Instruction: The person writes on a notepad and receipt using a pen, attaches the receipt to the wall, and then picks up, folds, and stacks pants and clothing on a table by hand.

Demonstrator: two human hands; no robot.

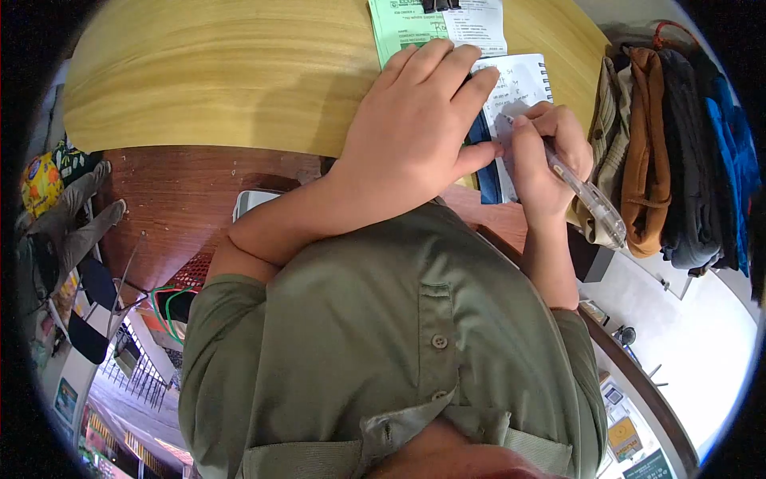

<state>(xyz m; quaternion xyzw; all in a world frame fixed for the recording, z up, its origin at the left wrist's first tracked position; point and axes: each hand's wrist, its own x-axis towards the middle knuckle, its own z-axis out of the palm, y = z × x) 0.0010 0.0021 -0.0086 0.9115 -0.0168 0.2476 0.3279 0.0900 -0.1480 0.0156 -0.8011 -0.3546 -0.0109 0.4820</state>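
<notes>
A small spiral notebook (523,80) with handwriting on its white page lies on the wooden table, its coil along the right edge. My right hand (550,156) is closed around a clear pen (590,199), the tip down at the page and hidden by the fingers. Flat across the notebook's left side rests my left hand (415,120), fingers spread and holding nothing. Its thumb reaches close to my right hand. Something dark blue (488,180) shows under the notebook's left edge.
Beyond the notebook are a green paper (391,28) and a white printed sheet (483,24) under a black binder clip (440,5). Folded clothes (646,152) hang right of the wooden table (207,72). Another person's legs (84,223) show at far left.
</notes>
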